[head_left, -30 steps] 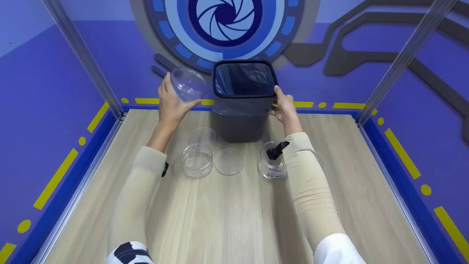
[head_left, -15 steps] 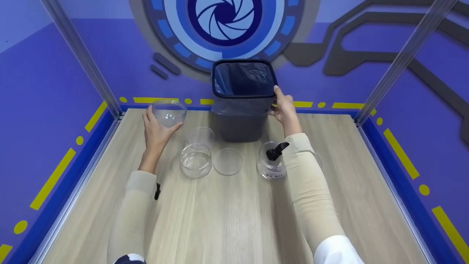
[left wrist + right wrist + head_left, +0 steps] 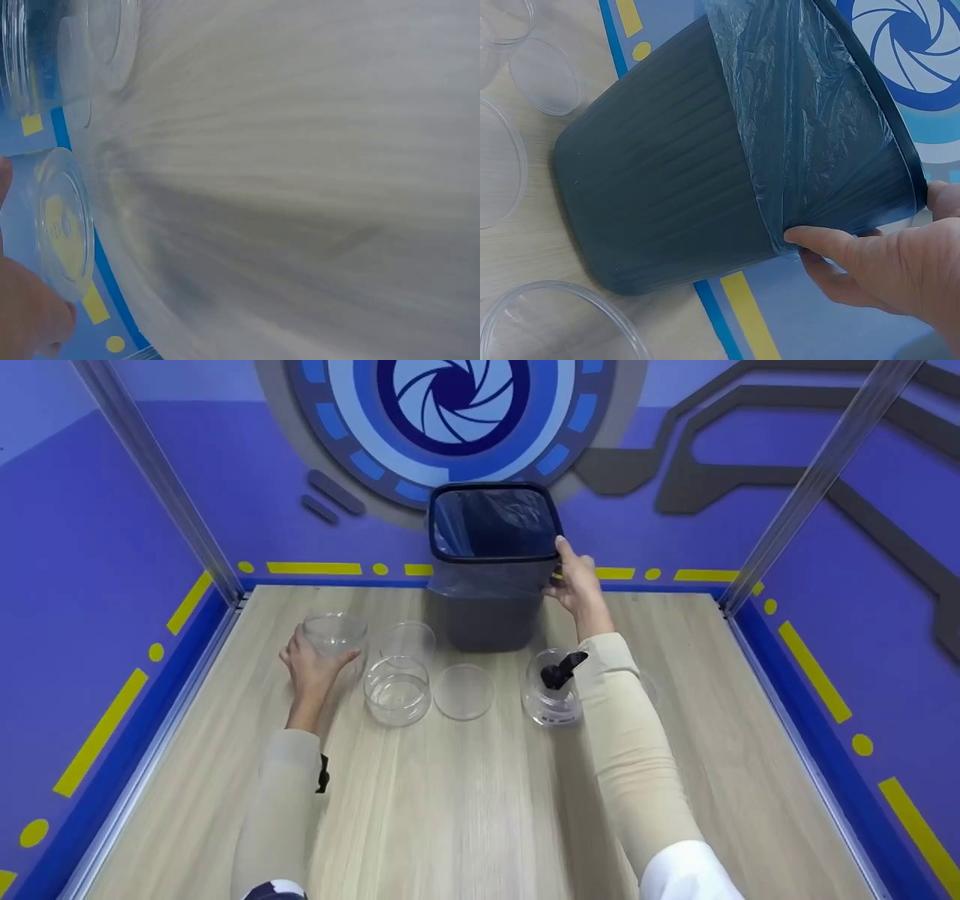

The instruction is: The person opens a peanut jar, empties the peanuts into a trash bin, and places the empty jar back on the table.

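My left hand (image 3: 311, 667) grips a clear round container (image 3: 335, 631) near the back left of the table. In the left wrist view, fingers reach round its side and its round base (image 3: 66, 225) faces the camera. My right hand (image 3: 577, 585) holds the dark trash bin (image 3: 491, 619) by its right side, thumb at the black rim. In the right wrist view, a fingertip presses the translucent bag liner (image 3: 780, 112) folded over the bin's outside. The bin stands upright at the back, tipped neither way in the head view.
A second clear container (image 3: 397, 701) stands left of the middle, with a clear disc-shaped lid (image 3: 409, 637) behind it and another lid (image 3: 463, 694) beside it. A third container (image 3: 551, 709) stands near the right sleeve, which partly hides one more disc (image 3: 648, 688).
My left hand has brought the clear container down and to the left, from beside the bin's opening to low over the table. The right hand has kept its hold on the bin.
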`<state>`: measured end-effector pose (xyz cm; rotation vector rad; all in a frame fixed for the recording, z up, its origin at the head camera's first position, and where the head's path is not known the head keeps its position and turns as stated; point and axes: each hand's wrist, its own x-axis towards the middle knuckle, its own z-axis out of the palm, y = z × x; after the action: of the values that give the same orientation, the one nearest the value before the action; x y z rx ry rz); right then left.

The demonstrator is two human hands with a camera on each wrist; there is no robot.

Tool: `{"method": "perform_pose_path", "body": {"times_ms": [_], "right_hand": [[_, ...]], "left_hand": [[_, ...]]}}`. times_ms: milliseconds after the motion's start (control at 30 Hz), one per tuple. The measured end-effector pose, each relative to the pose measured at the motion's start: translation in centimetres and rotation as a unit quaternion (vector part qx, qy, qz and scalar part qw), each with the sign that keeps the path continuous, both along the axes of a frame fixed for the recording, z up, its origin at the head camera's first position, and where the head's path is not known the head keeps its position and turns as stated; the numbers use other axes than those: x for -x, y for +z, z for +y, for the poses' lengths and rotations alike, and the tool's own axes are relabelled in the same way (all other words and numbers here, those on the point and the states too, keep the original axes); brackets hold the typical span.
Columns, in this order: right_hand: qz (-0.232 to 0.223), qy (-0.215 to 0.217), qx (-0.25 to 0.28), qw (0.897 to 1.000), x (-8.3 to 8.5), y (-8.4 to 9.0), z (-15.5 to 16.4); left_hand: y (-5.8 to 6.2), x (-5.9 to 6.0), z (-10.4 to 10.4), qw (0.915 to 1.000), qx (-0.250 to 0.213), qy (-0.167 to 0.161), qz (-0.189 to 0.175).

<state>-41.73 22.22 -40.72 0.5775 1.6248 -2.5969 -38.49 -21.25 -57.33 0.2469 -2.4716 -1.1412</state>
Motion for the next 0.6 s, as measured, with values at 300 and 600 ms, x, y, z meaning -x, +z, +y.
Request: {"method": "perform_pose_path", "body": {"times_ms": [300,600], "right_hand": [[0.001,-0.001,-0.004,1.0,-0.1,0.0,-0.4],[0.003,-0.003,-0.004,1.0,-0.2,0.0,-0.3]], "left_hand": [[-1.9,0.7,0.0,0.9938,-0.06,0.043,-0.083],[-2.9,1.5,1.5,0.9841,-0.114,0.054,-0.125]]}}
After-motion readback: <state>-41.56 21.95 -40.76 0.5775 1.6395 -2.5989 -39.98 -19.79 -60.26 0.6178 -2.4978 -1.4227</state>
